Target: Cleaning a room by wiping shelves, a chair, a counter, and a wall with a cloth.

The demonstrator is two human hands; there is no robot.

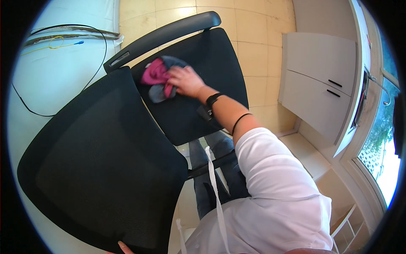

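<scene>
A black office chair stands before me, with its seat (194, 84) at the far side and its wide backrest (97, 169) at the near left. On the seat lies a crumpled pink and grey cloth (156, 74). My right hand (186, 81) presses on the cloth with its fingers bent over it; the fingers are slightly blurred. At the lower edge of the view, my left hand (122, 247) grips the backrest's rim, and only a few fingertips show. A black armrest (165, 40) runs along the far side of the seat.
White cabinets (317, 80) with black handles stand at the right, by a window (380, 148). A pale covered surface (59, 72) at the left carries a black cable (105, 51) and a thin yellow cable (46, 47). The tiled floor (258, 59) shows beyond the chair.
</scene>
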